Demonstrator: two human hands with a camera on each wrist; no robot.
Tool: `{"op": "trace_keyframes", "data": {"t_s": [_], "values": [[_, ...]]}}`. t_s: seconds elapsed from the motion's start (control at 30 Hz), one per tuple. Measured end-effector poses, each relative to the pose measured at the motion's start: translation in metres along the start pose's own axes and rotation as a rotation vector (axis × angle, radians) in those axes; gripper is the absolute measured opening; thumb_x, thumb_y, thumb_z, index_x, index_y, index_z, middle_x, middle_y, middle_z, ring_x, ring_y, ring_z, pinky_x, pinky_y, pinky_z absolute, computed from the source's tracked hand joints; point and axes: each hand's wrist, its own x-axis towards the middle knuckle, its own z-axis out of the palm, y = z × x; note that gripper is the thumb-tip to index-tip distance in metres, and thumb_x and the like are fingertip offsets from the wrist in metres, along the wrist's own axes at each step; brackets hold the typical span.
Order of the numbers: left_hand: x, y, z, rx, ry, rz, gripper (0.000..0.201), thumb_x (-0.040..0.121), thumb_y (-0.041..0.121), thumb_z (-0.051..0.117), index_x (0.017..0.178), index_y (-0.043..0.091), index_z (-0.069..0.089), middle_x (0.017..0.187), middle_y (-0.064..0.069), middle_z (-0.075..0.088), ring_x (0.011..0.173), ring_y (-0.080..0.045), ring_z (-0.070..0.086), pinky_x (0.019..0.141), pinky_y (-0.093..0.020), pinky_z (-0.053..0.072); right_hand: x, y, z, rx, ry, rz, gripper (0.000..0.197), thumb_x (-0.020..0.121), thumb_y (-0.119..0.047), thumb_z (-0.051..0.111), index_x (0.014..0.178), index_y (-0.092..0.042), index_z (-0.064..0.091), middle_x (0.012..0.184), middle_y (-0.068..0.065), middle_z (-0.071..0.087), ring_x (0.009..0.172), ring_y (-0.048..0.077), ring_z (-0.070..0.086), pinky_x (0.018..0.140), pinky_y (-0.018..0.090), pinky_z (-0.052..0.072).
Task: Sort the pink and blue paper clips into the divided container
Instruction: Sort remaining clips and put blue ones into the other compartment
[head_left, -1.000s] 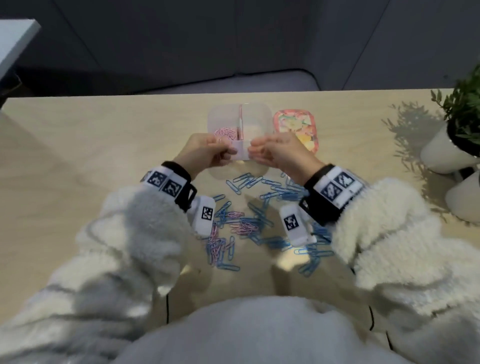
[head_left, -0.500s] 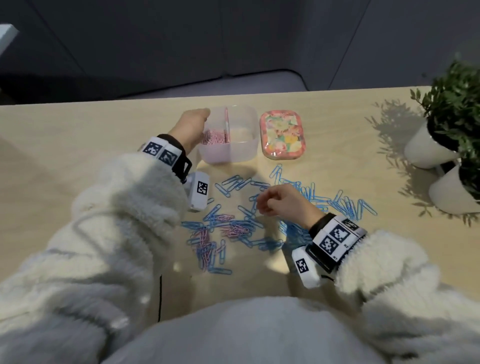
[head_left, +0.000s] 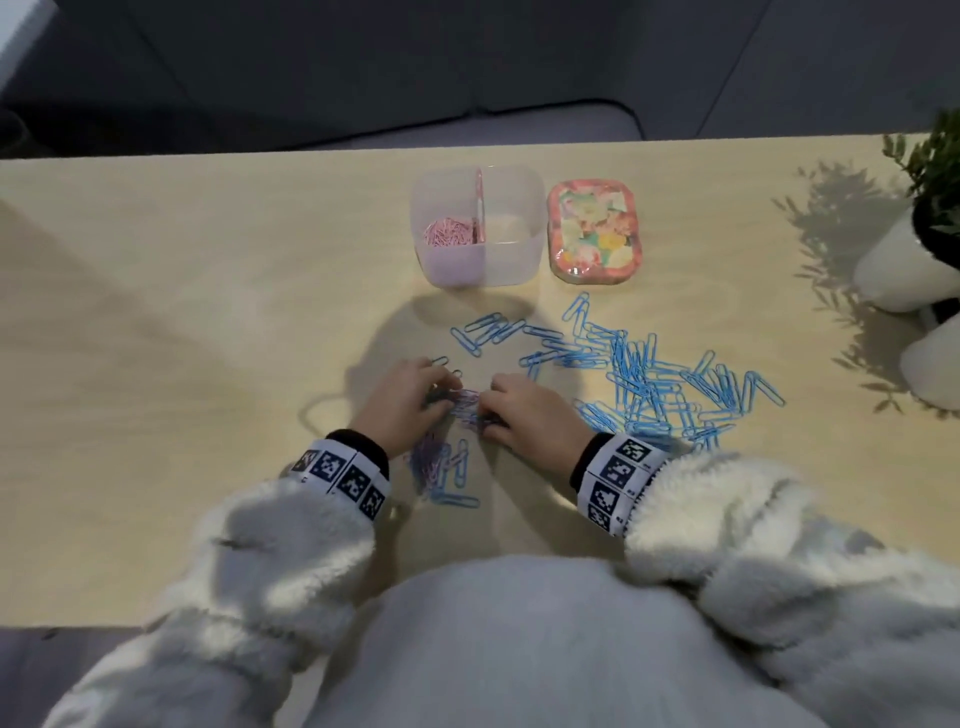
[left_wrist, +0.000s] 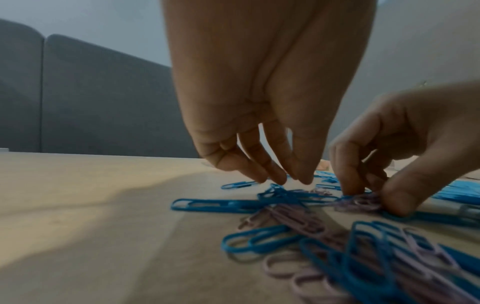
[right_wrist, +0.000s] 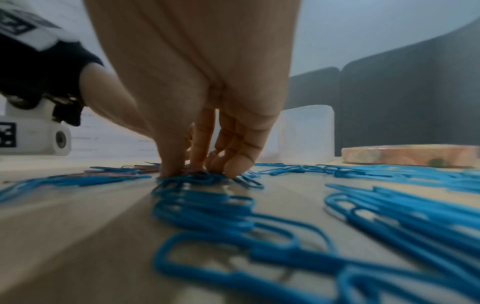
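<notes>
The clear divided container (head_left: 511, 260) stands at the table's far middle, with pink paper clips (head_left: 448, 233) in its left compartment. Its right compartment looks bare. Blue paper clips (head_left: 649, 374) lie spread on the table to the right. A mixed pink and blue pile (head_left: 467, 408) sits between my hands. My left hand (head_left: 441, 389) points its fingers down, tips just touching blue clips (left_wrist: 233, 205). My right hand (head_left: 491, 410) pinches a small cluster of pink clips (left_wrist: 358, 202) against the table, thumb and fingers (right_wrist: 168, 164) pressed down. More pink clips (head_left: 431, 462) lie by my left wrist.
A floral lid (head_left: 595, 231) lies flat just right of the container. Two white plant pots (head_left: 904, 270) stand at the table's right edge. The left half of the wooden table (head_left: 182, 312) carries no objects.
My left hand has left the container's pink side and come down to the pile. My right hand has shifted left onto the same cluster. The container stays put.
</notes>
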Motion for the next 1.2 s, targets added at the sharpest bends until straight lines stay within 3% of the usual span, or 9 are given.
{"op": "trace_keyframes", "data": {"t_s": [0.23, 0.43, 0.63, 0.73, 0.83, 0.9, 1.03, 1.1, 1.2], "values": [[0.011, 0.009, 0.014, 0.228, 0.024, 0.074, 0.026, 0.086, 0.031, 0.06, 0.107, 0.017, 0.065, 0.107, -0.007, 0.059, 0.101, -0.027, 0.049, 0.087, -0.034, 0.037, -0.009, 0.013, 0.004, 0.064, 0.078, -0.025, 0.017, 0.089, -0.015, 0.052, 0.096, -0.002, 0.062, 0.1, 0.017, 0.057, 0.096, 0.031, 0.054, 0.075, 0.041, 0.043], [0.014, 0.012, 0.018, 0.324, 0.078, 0.083, 0.014, 0.087, 0.026, 0.055, 0.096, 0.018, 0.061, 0.103, 0.0, 0.063, 0.106, -0.025, 0.047, 0.084, -0.032, 0.027, -0.026, 0.033, -0.007, 0.711, 0.238, 0.214, 0.003, 0.081, -0.003, 0.062, 0.081, -0.005, 0.065, 0.068, 0.001, 0.061, 0.06, 0.007, 0.055, 0.061, 0.014, 0.043], [0.013, 0.007, 0.003, -0.44, 0.147, -0.041, 0.012, 0.088, 0.006, 0.055, 0.093, 0.017, 0.057, 0.081, 0.002, 0.06, 0.079, -0.013, 0.057, 0.079, -0.026, 0.043, -0.025, 0.04, -0.031, 1.362, 0.118, 0.429, 0.022, 0.087, 0.01, 0.044, 0.08, -0.005, 0.059, 0.067, 0.014, 0.053, 0.048, 0.013, 0.057, 0.05, 0.022, 0.053], [0.012, 0.009, -0.005, -0.777, 0.091, -0.237, 0.022, 0.091, -0.001, 0.044, 0.09, 0.017, 0.057, 0.073, 0.0, 0.053, 0.061, -0.004, 0.06, 0.064, -0.016, 0.049, -0.019, 0.037, -0.038, 1.571, -0.052, 0.559, 0.026, 0.089, -0.006, 0.035, 0.072, -0.008, 0.054, 0.065, 0.008, 0.049, 0.049, 0.017, 0.051, 0.044, 0.025, 0.045], [0.008, 0.013, -0.008, -0.949, -0.039, -0.41, 0.026, 0.09, 0.004, 0.042, 0.068, 0.015, 0.051, 0.064, -0.001, 0.043, 0.05, -0.008, 0.049, 0.049, -0.017, 0.039, -0.014, 0.032, -0.032, 1.331, -0.079, 0.545, 0.031, 0.093, -0.023, 0.044, 0.064, -0.013, 0.05, 0.057, 0.001, 0.044, 0.04, 0.01, 0.039, 0.038, 0.017, 0.029], [0.002, 0.014, -0.003, -0.752, -0.098, -0.343, 0.032, 0.093, 0.016, 0.046, 0.062, 0.016, 0.044, 0.061, 0.0, 0.036, 0.048, -0.009, 0.04, 0.048, -0.019, 0.032, -0.014, 0.028, -0.023, 0.993, 0.025, 0.394, 0.028, 0.093, -0.018, 0.051, 0.066, -0.011, 0.052, 0.055, 0.0, 0.047, 0.039, 0.006, 0.042, 0.037, 0.017, 0.033], [-0.004, 0.007, 0.008, -0.174, -0.064, -0.138, 0.023, 0.097, 0.02, 0.041, 0.084, 0.008, 0.054, 0.075, -0.003, 0.053, 0.068, -0.018, 0.048, 0.061, -0.029, 0.032, -0.016, 0.03, -0.011, 0.766, 0.108, 0.241, 0.012, 0.087, -0.002, 0.051, 0.08, -0.008, 0.059, 0.066, -0.002, 0.06, 0.065, 0.017, 0.06, 0.058, 0.019, 0.047], [-0.005, 0.003, 0.01, -0.083, -0.035, -0.115, 0.022, 0.098, 0.014, 0.035, 0.098, 0.008, 0.056, 0.091, -0.006, 0.059, 0.083, -0.023, 0.053, 0.069, -0.029, 0.035, -0.019, 0.031, -0.009, 0.711, 0.158, 0.223, 0.013, 0.085, -0.004, 0.053, 0.076, -0.011, 0.059, 0.064, -0.006, 0.055, 0.061, 0.01, 0.053, 0.056, 0.011, 0.04], [-0.009, -0.003, 0.011, -0.025, -0.052, -0.099, 0.016, 0.096, 0.017, 0.041, 0.098, 0.009, 0.054, 0.094, -0.008, 0.063, 0.086, -0.026, 0.056, 0.069, -0.029, 0.037, -0.026, 0.031, -0.003, 0.51, 0.147, 0.167, 0.007, 0.082, -0.012, 0.058, 0.077, -0.016, 0.057, 0.059, -0.01, 0.048, 0.056, 0.008, 0.045, 0.056, 0.022, 0.036]]}}
